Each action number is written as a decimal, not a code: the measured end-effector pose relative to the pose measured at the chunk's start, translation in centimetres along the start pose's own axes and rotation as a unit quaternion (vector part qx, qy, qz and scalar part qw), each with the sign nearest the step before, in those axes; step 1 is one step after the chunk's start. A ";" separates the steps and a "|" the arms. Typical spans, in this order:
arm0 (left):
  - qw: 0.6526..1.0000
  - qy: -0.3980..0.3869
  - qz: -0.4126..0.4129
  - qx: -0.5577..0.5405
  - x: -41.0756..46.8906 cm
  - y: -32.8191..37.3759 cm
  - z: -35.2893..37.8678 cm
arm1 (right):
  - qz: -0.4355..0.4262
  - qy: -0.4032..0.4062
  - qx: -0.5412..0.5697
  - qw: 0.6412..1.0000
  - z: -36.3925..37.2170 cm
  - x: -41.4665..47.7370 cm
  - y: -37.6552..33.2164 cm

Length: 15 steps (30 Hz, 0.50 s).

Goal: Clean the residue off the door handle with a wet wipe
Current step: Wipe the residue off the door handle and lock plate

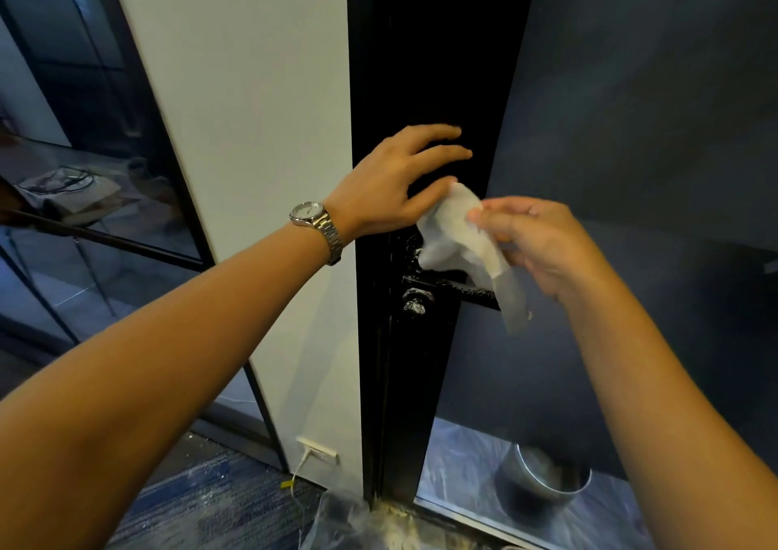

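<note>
Two bare forearms reach in from the bottom corners, the left one wearing a metal wristwatch [313,223]. Both hands meet near the middle of the view, in front of a black door frame [421,86].

The left hand [391,187] is open, its fingers spread and nearly straight over the dark frame. Its thumb tip sits at the top corner of the wet wipe [459,233]; whether it touches the wipe cannot be told. The right hand [534,242], slightly blurred, pinches the wipe's upper edge between thumb and fingertips. The wipe hangs down crumpled, with a thin tail trailing toward 5 o'clock.

The door handle [446,286] is a black lever just below the wipe. It lies at about 6 o'clock from the left hand and 8 o'clock from the right hand. Its long axis runs close to level, from its pivot on the frame out toward 3 o'clock, and its free end is hidden behind the wipe's tail. White specks of residue [416,307] show on the round lock knob under the pivot and along the lever.

The right hand, already holding the wipe, appears the nearer one. A short drop toward 7 o'clock would likely lay the wipe on the lever, ready for strokes along its length.

A metal bin [543,482] stands on the floor at 5 o'clock.
</note>
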<state>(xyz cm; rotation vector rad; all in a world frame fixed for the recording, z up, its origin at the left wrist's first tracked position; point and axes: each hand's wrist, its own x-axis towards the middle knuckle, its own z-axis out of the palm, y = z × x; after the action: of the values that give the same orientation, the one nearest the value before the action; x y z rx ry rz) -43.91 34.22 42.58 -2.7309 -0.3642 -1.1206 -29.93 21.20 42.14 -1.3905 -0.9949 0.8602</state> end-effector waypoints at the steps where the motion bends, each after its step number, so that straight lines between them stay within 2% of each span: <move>1: 1.000 0.009 -0.010 -0.025 -0.4 0.3 -0.1 | -0.007 0.002 0.034 0.999 -0.1 0.1 -0.4; 6: 0.975 0.025 -0.108 -0.191 -1.4 2.6 0.0 | -0.040 -0.010 0.178 0.983 0.9 0.4 -1.6; 10: 0.946 0.041 -0.192 -0.256 -1.3 3.0 0.1 | -0.075 -0.027 0.173 0.982 1.2 0.5 -0.9; 11: 0.943 0.042 -0.201 -0.262 -1.3 2.8 -0.2 | -0.075 -0.018 0.132 0.988 1.0 0.7 -0.5; 13: 0.933 0.064 -0.214 -0.283 -1.3 2.3 -0.8 | -0.084 0.027 -0.059 0.994 0.5 1.4 1.2; 15: 0.932 0.113 -0.221 -0.264 -1.4 1.8 -1.3 | -0.079 0.034 -0.290 0.953 0.1 1.8 3.3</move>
<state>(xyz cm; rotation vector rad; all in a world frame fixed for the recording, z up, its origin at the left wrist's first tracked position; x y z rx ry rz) -45.23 31.98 42.40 -2.9927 -0.7706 -1.8711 -29.05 23.00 38.93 -1.7852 -1.3505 0.4047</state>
